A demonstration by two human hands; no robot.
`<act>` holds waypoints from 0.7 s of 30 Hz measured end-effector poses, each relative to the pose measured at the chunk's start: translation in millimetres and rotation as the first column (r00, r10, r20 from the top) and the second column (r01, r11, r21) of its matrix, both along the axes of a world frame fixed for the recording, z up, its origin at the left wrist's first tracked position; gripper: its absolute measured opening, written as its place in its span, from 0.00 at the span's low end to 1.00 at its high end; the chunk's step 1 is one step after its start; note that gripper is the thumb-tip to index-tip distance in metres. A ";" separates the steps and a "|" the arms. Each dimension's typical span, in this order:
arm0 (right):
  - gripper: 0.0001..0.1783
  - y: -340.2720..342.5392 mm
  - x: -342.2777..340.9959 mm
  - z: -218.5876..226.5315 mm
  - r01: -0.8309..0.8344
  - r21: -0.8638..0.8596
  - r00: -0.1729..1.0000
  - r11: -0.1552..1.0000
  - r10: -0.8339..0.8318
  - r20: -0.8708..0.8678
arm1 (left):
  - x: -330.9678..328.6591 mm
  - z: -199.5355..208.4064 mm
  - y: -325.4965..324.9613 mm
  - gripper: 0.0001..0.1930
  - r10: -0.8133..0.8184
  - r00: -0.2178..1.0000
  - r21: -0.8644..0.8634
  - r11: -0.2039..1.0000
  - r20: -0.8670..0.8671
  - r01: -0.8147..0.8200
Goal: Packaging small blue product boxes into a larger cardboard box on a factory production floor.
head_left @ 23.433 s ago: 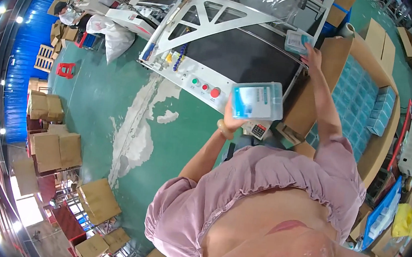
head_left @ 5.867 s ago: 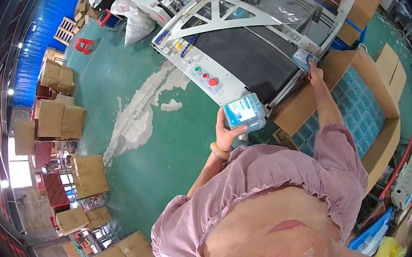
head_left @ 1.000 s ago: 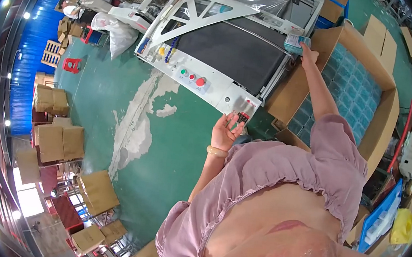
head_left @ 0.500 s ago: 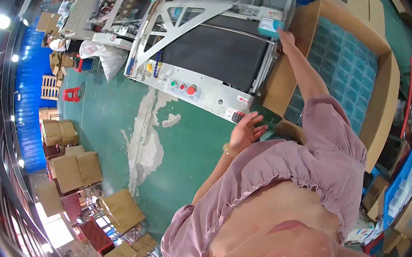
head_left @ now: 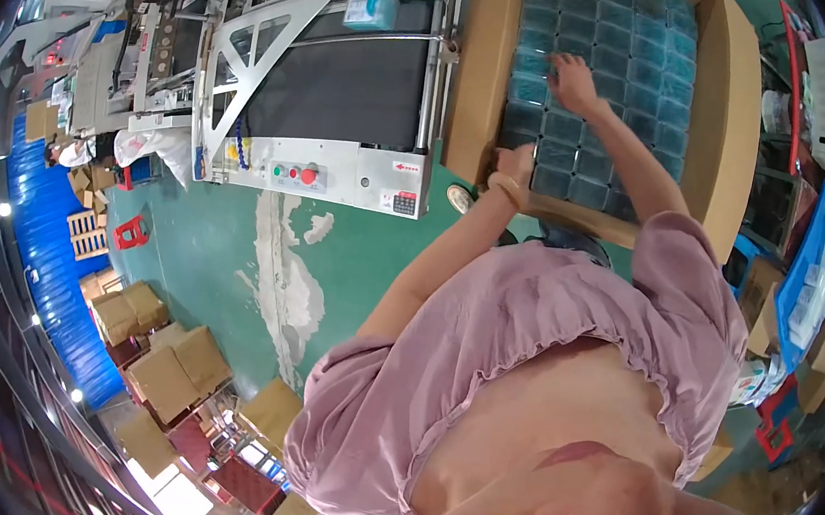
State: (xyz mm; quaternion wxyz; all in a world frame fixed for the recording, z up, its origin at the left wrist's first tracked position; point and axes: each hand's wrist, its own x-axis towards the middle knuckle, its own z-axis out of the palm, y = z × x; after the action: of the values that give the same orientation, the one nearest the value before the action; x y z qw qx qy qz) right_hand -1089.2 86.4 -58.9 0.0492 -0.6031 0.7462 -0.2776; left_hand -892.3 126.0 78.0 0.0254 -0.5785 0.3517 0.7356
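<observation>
A large brown carton (head_left: 729, 140) holds rows of clear, teal-tinted packs (head_left: 608, 67). My right hand (head_left: 575, 86) is over the packs toward the carton's left side. Its fingers are bent downward and slightly apart, the tips at the pack tops, with nothing visible in its grasp. At the carton's near left corner, my left hand (head_left: 516, 164) is closed, fingers curled by the edge and the nearest packs; what they hold, if anything, is hidden. Left of the carton, a single teal pack (head_left: 371, 12) with a white label is on the dark conveyor belt (head_left: 350, 90).
The conveyor's white control panel (head_left: 310, 176) has coloured buttons and faces the green floor (head_left: 203, 246). Shelving with a blue tray (head_left: 796, 318) stands at the right. Stacked cartons (head_left: 181, 372) are at the lower left, and a red stool (head_left: 130, 233) is beyond them.
My right hand has left the teal pack at the conveyor's end and moved over the carton. My left hand has gone to the carton's near left corner. The view has shifted right.
</observation>
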 end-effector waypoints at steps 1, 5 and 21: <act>0.17 -10.1 11.9 8.0 -0.065 -0.014 0.997 0.998 0.064 -0.042 | -5.9 -28.3 -4.1 0.27 0.341 0.905 -0.016 0.937 0.255 -0.349; 0.21 -27.8 45.7 30.9 -0.133 0.122 0.973 0.984 0.153 -0.174 | 14.8 -122.0 -18.8 0.26 0.185 0.919 -0.269 0.959 0.348 -0.092; 0.26 -60.8 54.2 40.5 0.052 0.291 0.991 0.955 -0.014 -0.130 | 26.6 -64.8 -16.7 0.26 0.759 0.639 0.071 0.635 0.123 -0.769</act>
State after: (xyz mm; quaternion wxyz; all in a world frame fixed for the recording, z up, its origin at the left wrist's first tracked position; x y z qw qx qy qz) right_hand -1035.0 25.6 -18.4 0.0864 -0.5927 0.7908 -0.1258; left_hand -865.7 109.3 13.2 -0.2399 -0.6999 0.0289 0.6722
